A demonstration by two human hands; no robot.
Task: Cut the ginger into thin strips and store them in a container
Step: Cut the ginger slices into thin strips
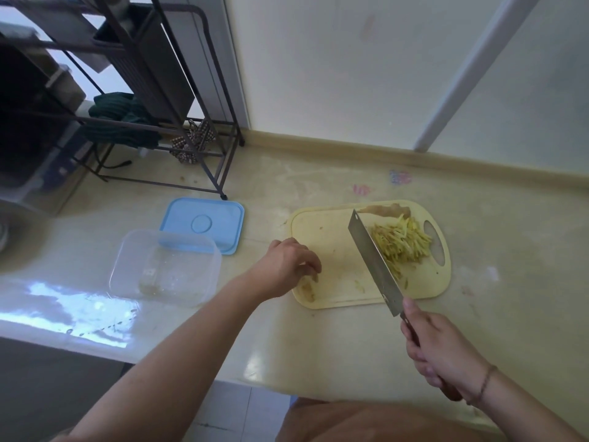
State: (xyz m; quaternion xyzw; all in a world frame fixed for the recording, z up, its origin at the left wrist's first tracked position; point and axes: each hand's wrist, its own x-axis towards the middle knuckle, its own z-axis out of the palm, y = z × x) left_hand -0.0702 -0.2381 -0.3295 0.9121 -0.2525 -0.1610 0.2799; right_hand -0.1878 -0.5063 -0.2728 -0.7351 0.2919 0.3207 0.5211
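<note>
R hand (446,354) is wrapped round the dark wooden handle of a broad steel cleaver (376,263), blade angled up and away over the pale yellow plastic cutting board (328,231), its far edge right beside the pile of thin yellow ginger strips (401,242). The strips sit on the board's right half, near the oval handle hole. A beige scrap of ginger peel (387,211) lies at the board's far edge, behind the pile.

L hand (288,266) hangs over the board's near-left corner, fingers loosely curled downward, holding nothing; fingertips are close to a few small ginger bits (307,290) there, contact can't tell.

Left of the board, on the glossy cream countertop (318,339), sits a clear rectangular plastic container (165,266), w/ its light blue lid (204,223) lying flat just behind it. A dark metal rack (153,90) stands at the far left.
</note>
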